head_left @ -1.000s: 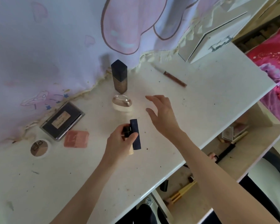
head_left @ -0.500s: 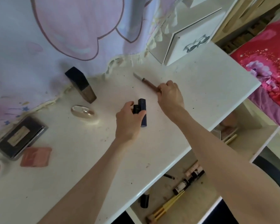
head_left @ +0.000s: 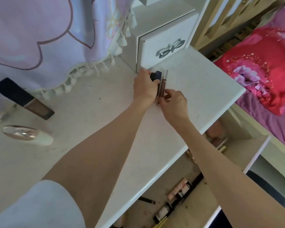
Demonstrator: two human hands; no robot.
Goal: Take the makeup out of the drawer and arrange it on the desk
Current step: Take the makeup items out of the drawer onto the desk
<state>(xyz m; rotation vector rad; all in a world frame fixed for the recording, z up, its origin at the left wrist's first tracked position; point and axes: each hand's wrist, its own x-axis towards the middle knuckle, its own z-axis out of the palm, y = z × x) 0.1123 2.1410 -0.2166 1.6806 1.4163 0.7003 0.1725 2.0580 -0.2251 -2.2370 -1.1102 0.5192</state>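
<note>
1. Makeup lies in two places: a few pieces are on the table [head_left: 196, 89], and tubes and brushes [head_left: 179, 193] remain in the open drawer [head_left: 247, 137] below its front edge.
2. Left hand [head_left: 144, 87] is curled round a dark blue lipstick [head_left: 158, 75] and a small black piece [head_left: 153, 76], held close to the white mini drawer box [head_left: 164, 46] at the back of the table.
3. Right hand [head_left: 174, 102] pinches the near end of a slim brown pencil [head_left: 163, 84] between thumb and fingertips.
4. Pencil's long axis runs away from the person, toward the box, and it sits just beside the lipstick, roughly parallel to it.
5. Both hands meet at this spot; the right is the nearer to the pencil, the left to the lipstick.
6. Judging from this, the next move is to set the two down side by side, so keeping their axes parallel matters most.
7. Drawer items lie below and to the right, nearer the right hand.
</note>
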